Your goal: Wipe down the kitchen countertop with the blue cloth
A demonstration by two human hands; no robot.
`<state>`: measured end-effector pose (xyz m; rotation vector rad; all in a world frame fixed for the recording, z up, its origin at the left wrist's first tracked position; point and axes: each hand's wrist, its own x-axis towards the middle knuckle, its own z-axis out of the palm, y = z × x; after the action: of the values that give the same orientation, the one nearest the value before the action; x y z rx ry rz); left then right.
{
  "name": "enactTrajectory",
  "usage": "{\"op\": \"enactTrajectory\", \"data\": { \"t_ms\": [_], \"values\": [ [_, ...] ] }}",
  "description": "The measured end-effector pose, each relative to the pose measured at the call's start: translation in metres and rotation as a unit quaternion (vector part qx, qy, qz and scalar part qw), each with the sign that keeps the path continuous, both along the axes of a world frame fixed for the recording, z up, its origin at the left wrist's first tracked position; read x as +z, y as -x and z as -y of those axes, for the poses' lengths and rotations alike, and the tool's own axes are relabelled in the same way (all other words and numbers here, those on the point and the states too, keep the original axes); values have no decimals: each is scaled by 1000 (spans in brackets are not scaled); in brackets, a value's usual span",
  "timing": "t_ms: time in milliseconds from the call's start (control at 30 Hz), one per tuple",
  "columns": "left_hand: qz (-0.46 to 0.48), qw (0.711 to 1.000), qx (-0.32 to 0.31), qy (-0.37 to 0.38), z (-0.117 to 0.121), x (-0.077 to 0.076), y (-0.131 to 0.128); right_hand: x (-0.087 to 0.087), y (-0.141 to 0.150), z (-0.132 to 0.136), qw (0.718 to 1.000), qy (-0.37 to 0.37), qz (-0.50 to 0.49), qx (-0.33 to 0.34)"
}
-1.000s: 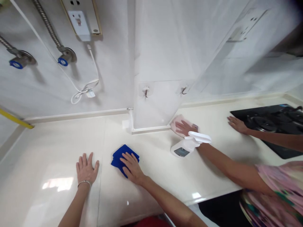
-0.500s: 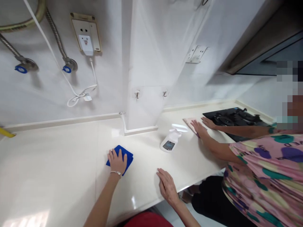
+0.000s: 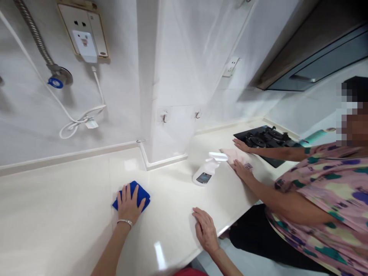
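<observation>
Here's the long cream counter (image 3: 63, 199) running along a white wall (image 3: 175, 65), a black gas hob (image 3: 264, 138) at the far end, and a co-worker (image 3: 313, 191) in a pink patterned top right beside it! One of the co-worker's hands (image 3: 242, 170) rests on a pink cloth (image 3: 234, 154), just beside an upright spray bottle (image 3: 204, 174). The left hand (image 3: 128, 205) is pressing flat, fingers spread, on a blue cloth (image 3: 146, 200), not gripping it. The right hand (image 3: 204, 230) lies open on the counter near the front edge, holding nothing!

Silver bangle (image 3: 124, 221), L wrist (image 3: 123, 226); red top (image 3: 189, 273)
</observation>
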<state>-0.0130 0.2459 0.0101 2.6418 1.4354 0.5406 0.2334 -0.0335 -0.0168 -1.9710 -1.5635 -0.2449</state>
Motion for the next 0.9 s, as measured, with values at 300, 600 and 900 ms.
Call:
{"op": "enactTrajectory", "data": {
  "t_ms": [300, 600, 900],
  "values": [
    [18, 1000, -1, 8, -102, 5, -38, -3, -2, 0, 1000, 12, 8, -14],
    [2, 998, -58, 11, -215, 8, -89, -9, -10, 1, 998, 50, 23, -6],
    [2, 994, -101, -52, -273, -11, -105, 11, -11, -12, 995, 95, 1, -17]
  ]
}}
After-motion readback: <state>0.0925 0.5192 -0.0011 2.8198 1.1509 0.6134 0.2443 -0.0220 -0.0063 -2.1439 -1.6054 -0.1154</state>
